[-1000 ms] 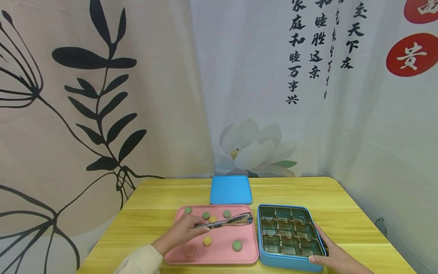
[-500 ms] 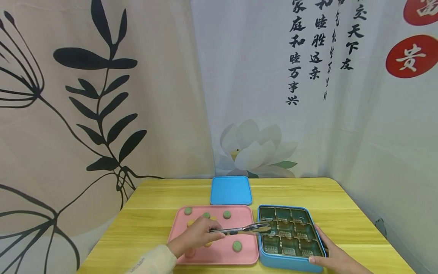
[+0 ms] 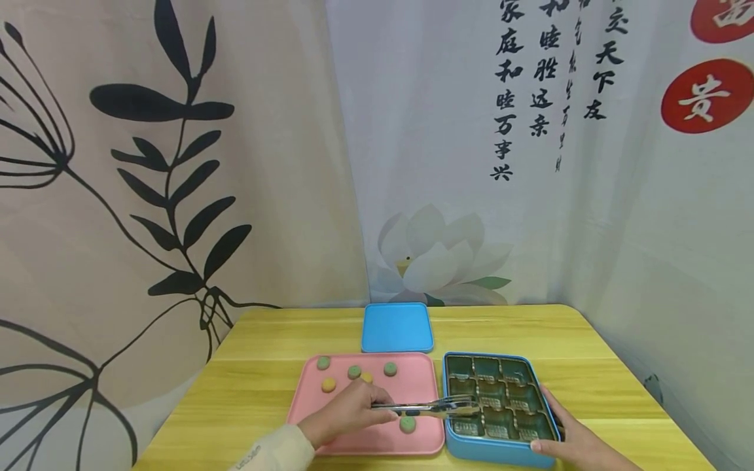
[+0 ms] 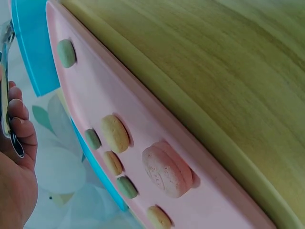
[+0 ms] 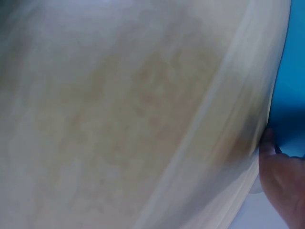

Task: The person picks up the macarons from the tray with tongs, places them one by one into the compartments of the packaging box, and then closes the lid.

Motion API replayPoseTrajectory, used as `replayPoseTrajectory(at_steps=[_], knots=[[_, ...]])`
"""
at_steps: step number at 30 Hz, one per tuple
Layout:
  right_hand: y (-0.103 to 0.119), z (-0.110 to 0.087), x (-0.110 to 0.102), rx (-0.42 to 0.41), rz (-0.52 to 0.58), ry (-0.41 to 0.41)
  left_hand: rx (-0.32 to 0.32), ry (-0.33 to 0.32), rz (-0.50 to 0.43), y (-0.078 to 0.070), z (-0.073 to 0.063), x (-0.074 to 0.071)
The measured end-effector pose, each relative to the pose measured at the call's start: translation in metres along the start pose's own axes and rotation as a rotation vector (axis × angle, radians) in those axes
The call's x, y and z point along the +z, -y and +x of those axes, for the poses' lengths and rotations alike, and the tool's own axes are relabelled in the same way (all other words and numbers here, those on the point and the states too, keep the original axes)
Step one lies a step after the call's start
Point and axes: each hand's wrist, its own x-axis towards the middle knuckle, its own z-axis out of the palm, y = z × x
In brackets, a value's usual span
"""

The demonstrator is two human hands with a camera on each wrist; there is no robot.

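In the head view my left hand grips metal tongs near their handle end. The tongs point right, and their tips overlap the near-left cells of a blue box with a brown divided insert. I cannot tell whether the tips hold anything. My right hand holds the box at its right side, thumb at the near corner. Below the left hand lies a pink tray with green macarons and yellow macarons. A larger pink macaron shows in the left wrist view.
A blue lid lies behind the tray on the wood-grain table. The box stands close beside the tray's right edge. A printed curtain hangs behind the table.
My left hand has moved right with the tongs, carrying their tips from above the tray to over the box's near-left cells. The right hand stays on the box.
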Motion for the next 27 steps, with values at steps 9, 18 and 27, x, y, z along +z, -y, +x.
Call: replayPoseTrajectory(at_steps=[9,18,27], knots=[[-0.002,0.001,-0.001,-0.02,0.009,0.016,-0.073,0.015,-0.023,-0.003,0.002,0.0],[0.001,0.001,0.0,0.005,-0.003,-0.011,-0.127,-0.067,0.019,0.003,-0.001,-0.012],[0.001,0.001,0.0,0.032,-0.004,-0.02,-0.022,-0.153,0.074,0.019,-0.011,-0.038]])
